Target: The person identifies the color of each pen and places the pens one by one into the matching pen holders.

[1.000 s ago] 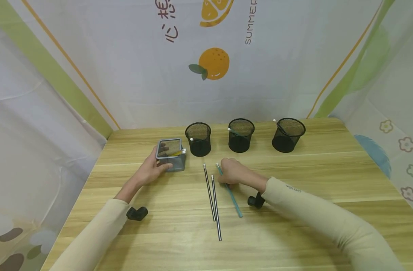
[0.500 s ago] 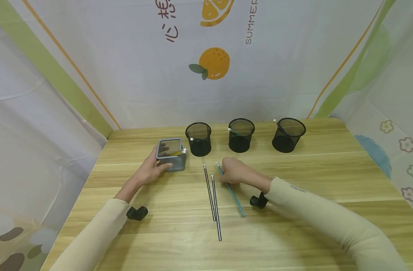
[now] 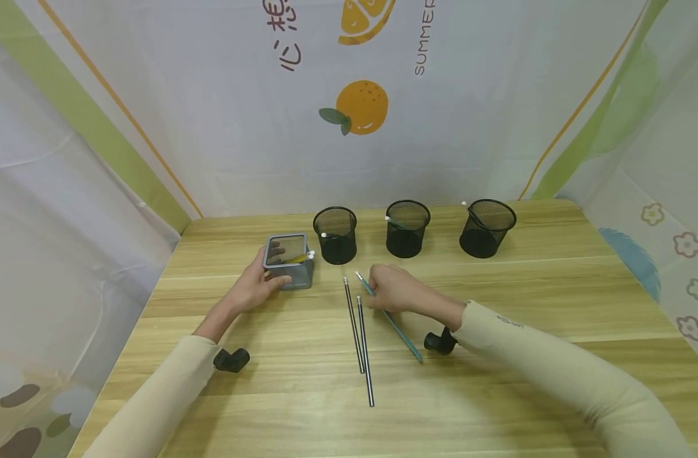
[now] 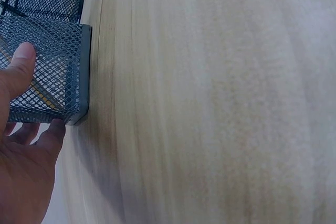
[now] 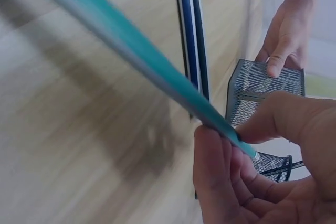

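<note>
My left hand (image 3: 252, 290) grips a grey square mesh pencil holder (image 3: 298, 278) by its sides, thumb on the near face. Yellow pencils (image 3: 295, 259) with white ends lean inside it. A teal pencil (image 3: 404, 339) is pinched between the thumb and fingers of my right hand (image 3: 393, 289); the right wrist view shows it raised and slanted above its shadow. To the left of that hand, two dark striped pencils (image 3: 366, 356) lie on the wooden table (image 3: 280, 407), nearly side by side. In the left wrist view, thumb and fingers hold the mesh holder (image 4: 52, 77) near its base.
Three round black mesh cups stand along the back: a left cup (image 3: 338, 252), a middle cup (image 3: 404, 244) and a right cup (image 3: 479, 243). A pencil leans in each. Behind them hangs a white printed curtain (image 3: 257, 159).
The teal pencil has turned in my right hand: its eraser end moved left and its near end swung right. My left hand and the holder have stayed put.
</note>
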Tool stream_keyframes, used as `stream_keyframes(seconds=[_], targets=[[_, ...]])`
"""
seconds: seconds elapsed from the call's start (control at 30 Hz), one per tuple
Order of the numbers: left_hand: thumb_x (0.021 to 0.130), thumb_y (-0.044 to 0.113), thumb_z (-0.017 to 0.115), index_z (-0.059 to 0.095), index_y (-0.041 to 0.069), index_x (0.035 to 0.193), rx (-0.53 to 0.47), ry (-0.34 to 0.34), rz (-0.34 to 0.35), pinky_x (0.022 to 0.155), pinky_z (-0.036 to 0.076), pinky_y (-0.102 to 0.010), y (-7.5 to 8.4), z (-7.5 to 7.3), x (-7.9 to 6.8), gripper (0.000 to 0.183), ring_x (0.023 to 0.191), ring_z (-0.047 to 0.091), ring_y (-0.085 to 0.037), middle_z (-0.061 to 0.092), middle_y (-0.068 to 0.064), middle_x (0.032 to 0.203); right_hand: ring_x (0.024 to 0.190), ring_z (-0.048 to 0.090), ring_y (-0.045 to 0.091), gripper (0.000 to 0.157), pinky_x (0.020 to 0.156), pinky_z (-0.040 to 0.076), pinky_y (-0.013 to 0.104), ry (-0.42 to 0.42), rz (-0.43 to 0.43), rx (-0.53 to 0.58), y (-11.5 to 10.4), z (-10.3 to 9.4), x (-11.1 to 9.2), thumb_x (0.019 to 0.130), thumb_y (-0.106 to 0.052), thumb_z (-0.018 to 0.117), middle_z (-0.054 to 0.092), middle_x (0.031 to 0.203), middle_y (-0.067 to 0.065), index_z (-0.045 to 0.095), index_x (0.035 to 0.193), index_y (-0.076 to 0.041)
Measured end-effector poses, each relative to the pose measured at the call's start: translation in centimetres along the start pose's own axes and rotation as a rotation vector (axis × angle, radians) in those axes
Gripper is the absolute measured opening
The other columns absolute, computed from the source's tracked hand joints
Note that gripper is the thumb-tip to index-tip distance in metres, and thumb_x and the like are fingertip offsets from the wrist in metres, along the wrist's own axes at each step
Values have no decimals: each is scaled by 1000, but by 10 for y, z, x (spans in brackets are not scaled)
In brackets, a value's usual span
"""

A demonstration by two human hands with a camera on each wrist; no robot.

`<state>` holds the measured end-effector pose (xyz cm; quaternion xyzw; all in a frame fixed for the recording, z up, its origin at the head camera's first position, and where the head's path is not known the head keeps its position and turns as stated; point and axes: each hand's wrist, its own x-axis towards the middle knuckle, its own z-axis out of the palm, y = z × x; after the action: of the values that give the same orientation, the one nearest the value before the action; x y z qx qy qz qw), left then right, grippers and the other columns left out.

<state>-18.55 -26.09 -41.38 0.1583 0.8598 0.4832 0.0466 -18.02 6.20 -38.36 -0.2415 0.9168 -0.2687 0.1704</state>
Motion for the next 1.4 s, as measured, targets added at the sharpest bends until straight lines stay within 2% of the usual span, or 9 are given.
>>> stream_keyframes(seconds=[0.1, 0.2, 0.6, 0.83, 1.07, 1.4], targets=[[97, -3, 65, 17, -6, 155, 5, 0, 4, 113, 35, -54, 0, 0, 0, 76, 142, 31, -47, 32, -32, 153, 48, 49, 9, 14, 46, 41, 23, 22, -27, 1, -1, -3, -3, 86, -5, 70, 54, 63, -2, 57, 88, -6], [97, -3, 66, 17, -7, 155, 16, 3, 10, 114, 34, -55, 0, 0, 1, 76, 142, 32, -47, 33, -32, 153, 55, 50, 11, 16, 49, 43, 25, 51, -57, 3, -2, -6, -7, 85, -6, 71, 56, 71, -1, 56, 90, -7], [97, -2, 66, 17, -7, 155, 20, 13, 3, 114, 33, -56, 0, 0, 0, 76, 142, 31, -47, 33, -33, 153, 61, 50, 13, 16, 54, 45, 26, 153, -182, 55, 4, -16, -20, 82, -1, 66, 56, 76, 0, 57, 93, -6], [97, -3, 66, 17, -7, 155, 19, 7, 10, 115, 33, -54, -2, 0, 0, 76, 143, 31, -47, 33, -33, 153, 66, 54, 13, 15, 57, 50, 27, 178, -221, 82, 8, -21, -23, 84, 0, 64, 59, 80, 0, 59, 97, -5], [97, -4, 66, 17, -7, 155, 11, 6, 11, 114, 34, -55, -2, 0, 0, 76, 143, 30, -47, 32, -33, 153, 73, 58, 13, 12, 64, 54, 29, 166, -304, 144, 14, -30, -29, 91, 1, 64, 61, 84, 0, 58, 100, -4], [97, -4, 66, 17, -7, 155, 17, 4, 13, 114, 35, -55, -2, 1, 1, 76, 143, 31, -46, 33, -33, 153, 80, 62, 16, 16, 60, 58, 32, 176, -400, 257, 23, -42, -36, 93, 4, 64, 62, 89, 1, 56, 103, -5]])
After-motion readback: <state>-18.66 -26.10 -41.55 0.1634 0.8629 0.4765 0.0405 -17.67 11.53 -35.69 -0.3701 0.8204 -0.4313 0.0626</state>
